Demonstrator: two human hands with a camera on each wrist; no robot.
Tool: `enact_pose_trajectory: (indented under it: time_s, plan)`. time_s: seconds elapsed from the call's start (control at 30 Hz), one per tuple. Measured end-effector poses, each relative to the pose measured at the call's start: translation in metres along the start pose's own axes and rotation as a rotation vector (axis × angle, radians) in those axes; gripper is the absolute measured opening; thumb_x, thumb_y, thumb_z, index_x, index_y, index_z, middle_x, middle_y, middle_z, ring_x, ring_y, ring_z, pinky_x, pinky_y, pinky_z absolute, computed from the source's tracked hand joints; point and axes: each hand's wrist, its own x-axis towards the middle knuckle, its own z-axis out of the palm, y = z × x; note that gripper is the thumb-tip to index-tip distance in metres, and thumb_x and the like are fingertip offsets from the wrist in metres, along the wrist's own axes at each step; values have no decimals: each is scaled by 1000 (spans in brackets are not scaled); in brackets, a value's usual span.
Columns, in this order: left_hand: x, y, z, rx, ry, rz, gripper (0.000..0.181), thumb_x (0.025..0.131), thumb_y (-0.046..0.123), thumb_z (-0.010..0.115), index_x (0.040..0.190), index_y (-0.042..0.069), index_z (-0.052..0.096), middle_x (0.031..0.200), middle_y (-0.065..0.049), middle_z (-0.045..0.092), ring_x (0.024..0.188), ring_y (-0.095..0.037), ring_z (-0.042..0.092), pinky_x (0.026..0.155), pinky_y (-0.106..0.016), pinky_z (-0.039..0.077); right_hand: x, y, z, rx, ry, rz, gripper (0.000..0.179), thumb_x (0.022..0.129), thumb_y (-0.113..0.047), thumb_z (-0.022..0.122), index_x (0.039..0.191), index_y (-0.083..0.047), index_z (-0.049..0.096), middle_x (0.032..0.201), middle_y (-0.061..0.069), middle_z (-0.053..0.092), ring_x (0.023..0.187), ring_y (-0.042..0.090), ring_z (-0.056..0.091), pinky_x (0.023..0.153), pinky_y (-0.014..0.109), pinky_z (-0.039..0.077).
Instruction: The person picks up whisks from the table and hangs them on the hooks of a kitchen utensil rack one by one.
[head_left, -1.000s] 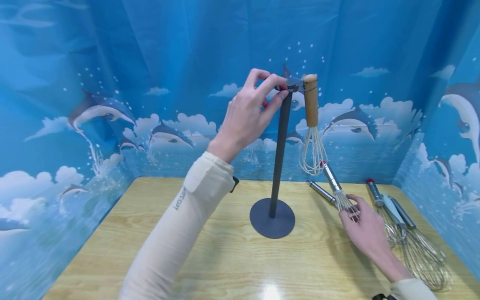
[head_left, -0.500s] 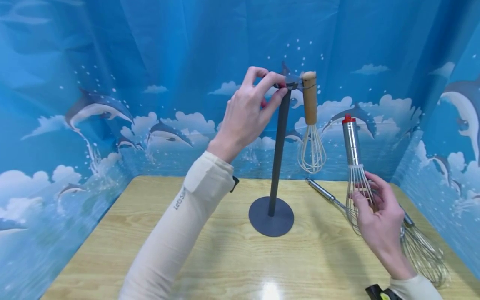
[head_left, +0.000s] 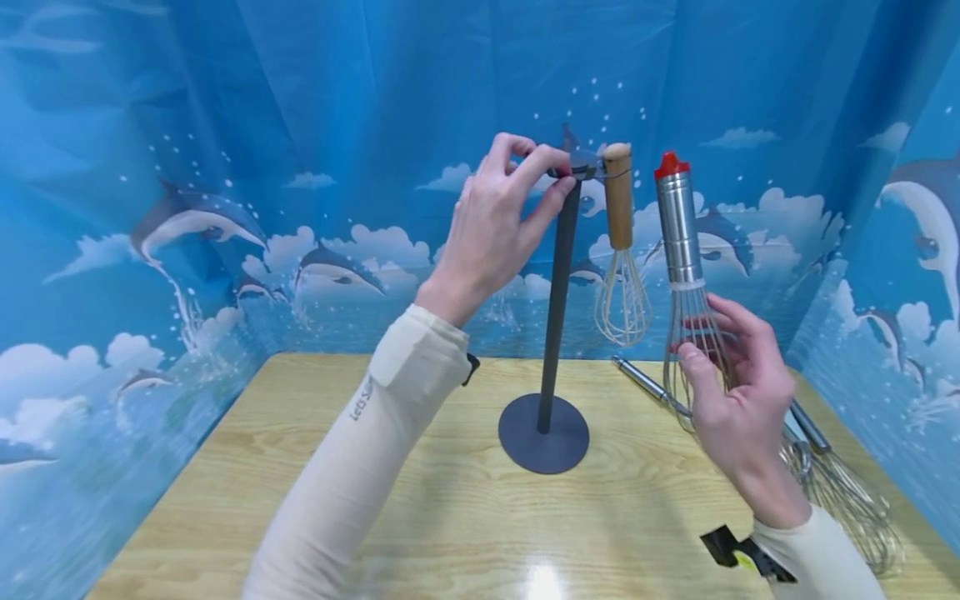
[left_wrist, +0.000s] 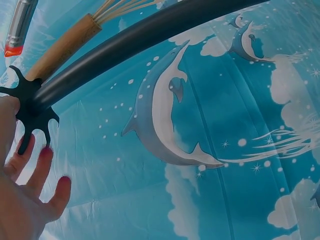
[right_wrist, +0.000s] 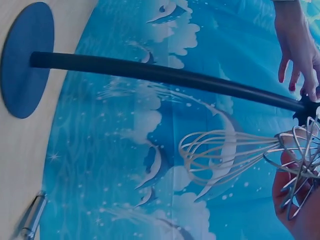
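A black stand [head_left: 558,308] with a round base rises from the table. My left hand [head_left: 495,217] pinches the hooked rack [left_wrist: 37,102] at its top; in the left wrist view several fingers reach the hooks. From a hook on the right hangs a whisk with a wooden handle [head_left: 620,200], wires down. To the right of it, my right hand [head_left: 738,400] grips a steel-handled whisk [head_left: 679,225] by its wires, lifted off the table with its red end up. The right wrist view shows those fingers around the wire loops [right_wrist: 300,160].
Another steel-handled whisk [head_left: 641,379] lies on the wooden table [head_left: 360,517] behind my right hand. More whisks [head_left: 847,496] lie at the right edge, partly hidden by my wrist. A blue dolphin-print curtain [head_left: 337,108] encloses the back and sides.
My right hand has raised the red-ended whisk from the table, tilted it upright and brought it up near the hanging whisk. My left hand stays on the rack.
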Motion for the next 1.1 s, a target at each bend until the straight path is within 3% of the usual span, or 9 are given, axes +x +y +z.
enact_pose_trajectory:
  time_s: [0.13,0.5,0.6,0.73,0.97,1.1]
  plan:
    - [0,-2,0,36,13,23,23,105,31,58,120,19,70,124,-10,57,119,-27,51,98,-40,43,5,-4,6,-6,-29,-10,48,87,12,56,135,12,54,111,-9,67,85,-2,69,76,9,53]
    - [3,-6,1,-147,-13,44,22,103,24,62,119,11,71,121,-12,54,109,-18,58,96,-23,52,8,-5,10,-38,-66,24,50,88,11,58,139,6,56,112,-13,65,84,-5,67,71,9,52]
    - [4,-9,1,-165,-4,54,22,103,24,63,119,10,71,119,-12,55,110,-19,57,95,-22,50,8,-5,10,-28,-68,20,50,88,11,57,138,7,56,111,-11,65,83,-5,67,70,9,52]
    - [6,-14,0,-168,-2,91,22,102,23,65,117,9,72,116,-13,56,124,-23,56,108,-23,44,5,-5,9,-25,-71,1,49,87,11,58,137,8,56,111,-11,66,81,-4,66,70,8,51]
    - [11,-22,-3,-196,-20,172,22,101,22,66,115,6,73,111,-13,59,111,-21,60,102,-23,47,3,-4,8,-43,-103,-4,52,86,13,61,138,6,57,114,-13,65,86,-6,68,76,9,54]
    - [10,-25,-4,-183,-21,180,23,102,23,64,115,7,73,116,-13,61,124,-25,58,109,-26,43,1,-4,10,-58,-104,4,53,86,11,63,138,4,59,114,-8,67,87,-6,68,76,8,53]
